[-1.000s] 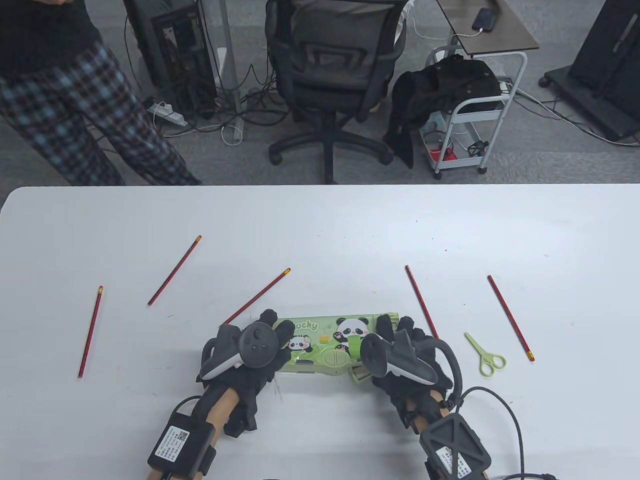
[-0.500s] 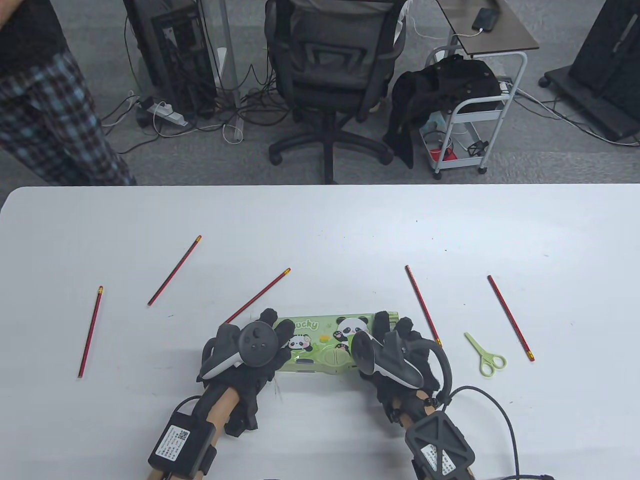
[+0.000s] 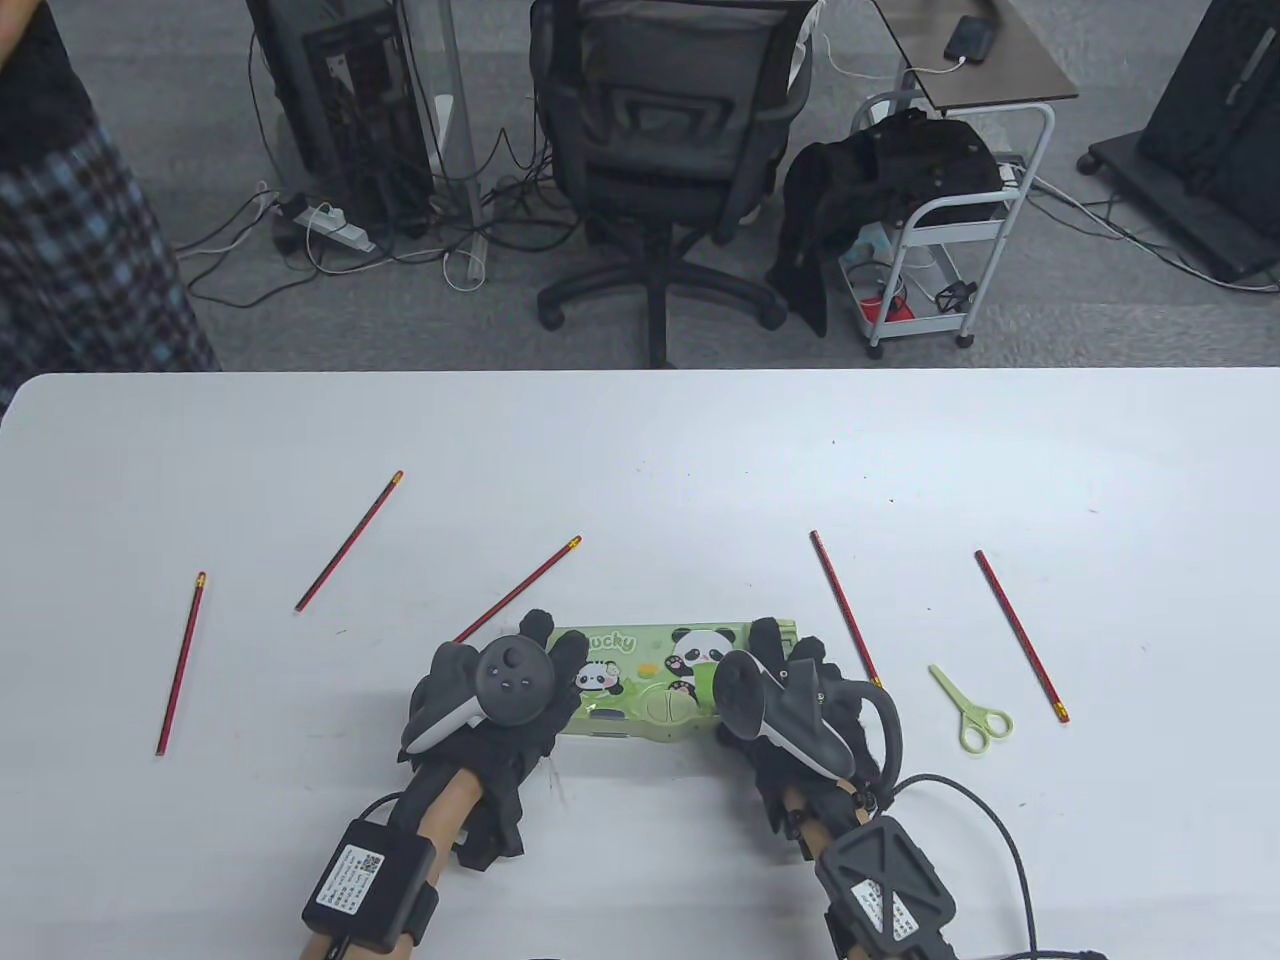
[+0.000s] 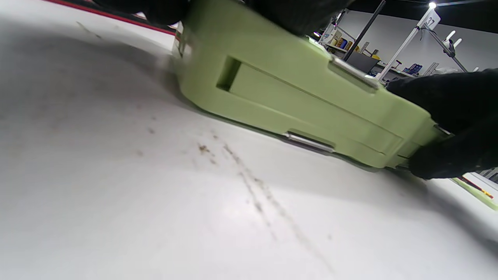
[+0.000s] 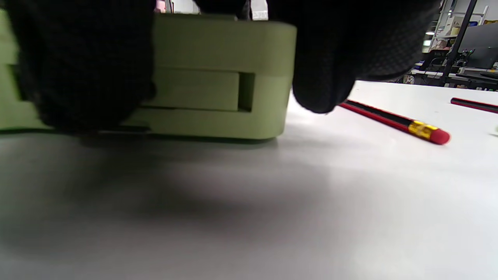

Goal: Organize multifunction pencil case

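The green panda pencil case (image 3: 650, 680) lies flat near the table's front edge with its lid down. My left hand (image 3: 535, 675) grips its left end, fingers over the top, which the left wrist view shows from below along the case's side (image 4: 303, 97). My right hand (image 3: 775, 670) grips the right end, with its thumb against the near side wall (image 5: 218, 89) and fingers over the far corner. Several red pencils lie loose: far left (image 3: 181, 664), left (image 3: 349, 541), one beside my left hand (image 3: 515, 592), and two on the right (image 3: 844, 607), (image 3: 1020, 636).
Small green scissors (image 3: 972, 709) lie right of my right hand. A pencil's eraser end (image 5: 393, 122) lies just past the case's right corner. A person in plaid trousers (image 3: 70, 260) stands beyond the table's far left corner. An office chair (image 3: 665, 150) and a cart (image 3: 950, 230) stand behind the table.
A small part that stuck out of the case's near right side is now flush. My right hand shifted slightly left against the case. The person in plaid moved left.
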`<state>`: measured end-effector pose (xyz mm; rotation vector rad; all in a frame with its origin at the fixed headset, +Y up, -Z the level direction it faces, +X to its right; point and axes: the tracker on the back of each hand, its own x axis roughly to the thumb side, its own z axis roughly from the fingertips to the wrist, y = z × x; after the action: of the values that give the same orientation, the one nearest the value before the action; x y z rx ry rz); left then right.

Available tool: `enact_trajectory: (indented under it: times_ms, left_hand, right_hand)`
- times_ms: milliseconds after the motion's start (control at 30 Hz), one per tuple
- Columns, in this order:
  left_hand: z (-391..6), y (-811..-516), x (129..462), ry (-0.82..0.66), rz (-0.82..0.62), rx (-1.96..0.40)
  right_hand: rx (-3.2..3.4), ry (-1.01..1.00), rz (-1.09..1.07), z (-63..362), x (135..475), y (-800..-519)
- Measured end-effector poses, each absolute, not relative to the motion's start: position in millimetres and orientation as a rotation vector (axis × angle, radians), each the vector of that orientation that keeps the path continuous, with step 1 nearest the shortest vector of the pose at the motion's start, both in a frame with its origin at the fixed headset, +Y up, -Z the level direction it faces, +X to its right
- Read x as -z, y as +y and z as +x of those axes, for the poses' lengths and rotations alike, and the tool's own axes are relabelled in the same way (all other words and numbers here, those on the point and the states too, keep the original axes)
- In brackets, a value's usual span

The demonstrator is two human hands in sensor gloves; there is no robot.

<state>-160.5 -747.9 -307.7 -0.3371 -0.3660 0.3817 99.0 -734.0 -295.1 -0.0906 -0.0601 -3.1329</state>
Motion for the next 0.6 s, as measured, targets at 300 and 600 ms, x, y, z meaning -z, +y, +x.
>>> enact_trajectory:
  times_ms: [300, 600]
  left_hand:
    - [-141, -740, 322, -0.299, -0.445, -0.400]
    - [-108, -741, 335, -0.142, -0.538, -0.249]
  right_hand:
    - [3.270, 0.005, -0.194, 119, 302, -733]
    - [3.523, -0.093, -0.260, 142, 308, -734]
